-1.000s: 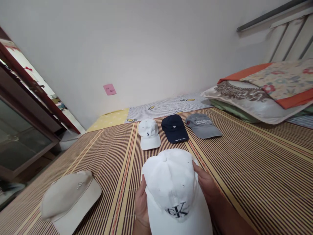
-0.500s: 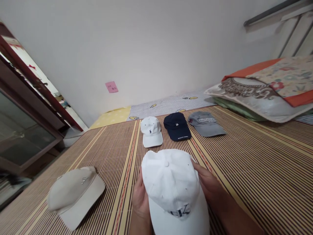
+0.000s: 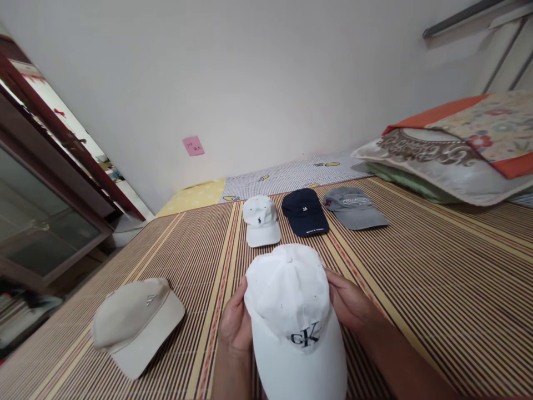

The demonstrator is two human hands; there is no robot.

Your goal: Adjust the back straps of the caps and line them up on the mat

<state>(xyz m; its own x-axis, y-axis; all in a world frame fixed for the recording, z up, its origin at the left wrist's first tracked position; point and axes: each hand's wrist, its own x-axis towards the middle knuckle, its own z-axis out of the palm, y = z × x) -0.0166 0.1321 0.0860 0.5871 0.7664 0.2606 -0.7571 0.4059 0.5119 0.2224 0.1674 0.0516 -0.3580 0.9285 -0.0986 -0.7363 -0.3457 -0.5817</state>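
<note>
A white baseball cap (image 3: 287,300) with a dark "CK" mark on its front is held between my two hands, its brim toward me. My left hand (image 3: 236,319) grips the cap's left side, and my right hand (image 3: 350,300) grips its right side; the fingertips are partly hidden by the cap. Beyond it, on the striped mat, lie a smaller-looking white cap (image 3: 259,214) with a dark emblem, a navy cap (image 3: 303,211) and a grey cap (image 3: 353,206) in a row. A beige cap (image 3: 133,322) rests at the left, its brim angled to the lower right.
A striped bamboo mat (image 3: 437,278) covers the bed. Stacked pillows (image 3: 433,155) sit at the right by the wall. Checked cloth (image 3: 283,178) and yellow cloth (image 3: 195,197) run along the wall, where a pink note (image 3: 193,145) is stuck. A glass-fronted cabinet (image 3: 41,216) stands at the left.
The CK cap has come up slightly in view and its front has tipped so that the mark shows more fully. The view has shifted a little; the other caps stay put.
</note>
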